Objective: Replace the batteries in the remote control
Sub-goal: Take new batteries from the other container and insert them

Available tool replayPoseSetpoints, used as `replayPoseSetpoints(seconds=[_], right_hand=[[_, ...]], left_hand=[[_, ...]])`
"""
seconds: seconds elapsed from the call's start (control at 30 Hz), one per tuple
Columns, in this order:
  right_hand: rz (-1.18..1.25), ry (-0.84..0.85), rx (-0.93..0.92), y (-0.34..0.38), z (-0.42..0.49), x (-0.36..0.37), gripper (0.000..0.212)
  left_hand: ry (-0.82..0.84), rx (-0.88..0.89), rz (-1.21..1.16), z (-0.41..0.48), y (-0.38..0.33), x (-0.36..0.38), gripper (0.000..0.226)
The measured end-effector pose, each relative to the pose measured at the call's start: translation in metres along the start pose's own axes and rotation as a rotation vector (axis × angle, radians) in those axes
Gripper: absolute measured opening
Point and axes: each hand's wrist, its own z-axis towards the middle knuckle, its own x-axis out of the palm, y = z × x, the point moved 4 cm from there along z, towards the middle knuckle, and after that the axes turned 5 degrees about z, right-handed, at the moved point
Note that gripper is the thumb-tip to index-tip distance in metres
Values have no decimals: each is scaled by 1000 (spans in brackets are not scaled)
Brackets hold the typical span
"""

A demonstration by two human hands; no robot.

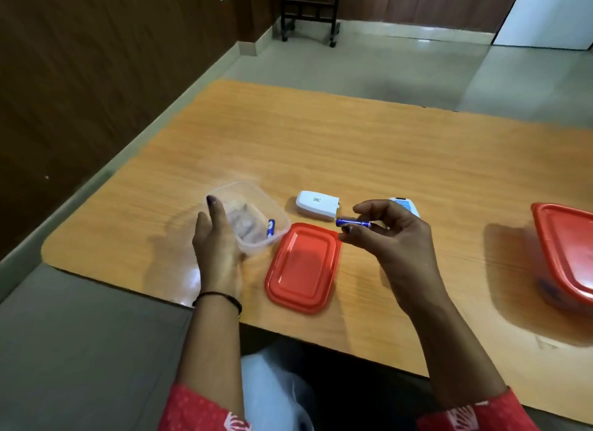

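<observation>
- Right hand point(393, 238) raised over the orange wood-grain table point(353, 148), pinching a small blue cylindrical battery point(353, 222) between thumb and fingertips; the battery lies roughly level, pointing toward the left hand.
- Left hand point(218, 241) loosely open, fingers extended, against the near-left side of a clear plastic rectangular tub point(256, 212) (blurred, so whether it actually grips the wall is unclear).
- Inside the tub, on the side nearer the right hand: a second blue-and-white battery point(271, 228), plus some brownish contents too blurred to name.
- White plastic remote-control piece point(317, 205) flat on the table just beyond the right hand's fingertips, not touched; it sits between the two hands and farther from the person.
- Another white item with blue markings point(406, 204) pokes out behind the right hand, mostly hidden.
- Red rectangular plastic lid point(303, 268) flat on the table between the hands, just below the held battery, beside the tub.
- Well to the right of the right hand: a second container with a red lid point(564, 254), at the frame edge.
- Red patterned sleeves on both forearms; dark thread band point(221, 297) on the left wrist.
</observation>
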Motion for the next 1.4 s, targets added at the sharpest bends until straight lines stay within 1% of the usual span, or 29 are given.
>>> replayPoseSetpoints(seconds=[0.03,0.1,0.13,0.17,0.23,0.37,0.47,0.5,0.53,0.6,0.63,0.7,0.77,0.8,0.87,0.97,1.0,1.07,1.1,1.17,1.23,1.27,1.3,1.4], right_hand=[[4,10,6,0,-1,1,29],[27,12,-2,1,-1,0,33],[32,-3,-6,0,-1,-1,34],[33,-21,-3,0,-1,-4,36],[45,-47,12,-1,1,-10,40],[55,-80,-5,5,4,-25,39],[81,-144,-30,15,7,-48,35],[101,-164,-29,17,7,-57,37],[116,-181,-24,18,7,-67,38],[90,-197,0,17,6,-83,36],[30,-202,11,15,6,-90,33],[-152,-209,21,10,4,-101,25],[-315,-209,31,3,4,-106,22],[-356,-208,44,-1,3,-109,22],[-335,-224,100,-8,2,-113,20],[-204,-253,194,-16,1,-118,19],[-190,-263,202,-17,1,-119,19],[-156,-270,204,-18,1,-119,19],[-142,-272,206,-18,1,-119,20],[-130,-270,224,-20,1,-118,20],[-98,-255,250,-23,1,-117,20],[-77,-249,259,-24,1,-117,21],[-59,-244,264,-25,0,-117,21],[-66,-207,250,-22,-2,-116,19]], left_hand=[[-23,56,79,0,-3,-1,67],[-49,157,195,-2,-10,0,43],[-53,182,216,-2,-11,0,50],[-54,188,240,-1,-10,0,61],[-76,242,324,2,-10,-1,70],[-111,288,459,-2,-13,1,68],[-193,482,565,-20,-24,11,60],[-170,558,553,-31,-28,21,57],[-114,630,537,-43,-29,33,53],[82,745,526,-68,-22,67,48],[200,753,525,-81,-15,84,48],[434,693,546,-104,5,116,53],[598,645,605,-121,24,136,63],[655,620,634,-125,34,144,69],[710,596,738,-129,51,153,83],[753,568,979,-131,67,160,103],[741,589,1060,-131,72,162,106],[728,581,1105,-130,75,164,103],[750,533,1059,-131,74,165,99],[804,385,807,-132,70,168,84],[780,265,499,-131,61,165,48],[774,205,366,-132,57,165,40],[748,171,294,-130,53,164,39],[727,108,247,-123,54,163,36]])
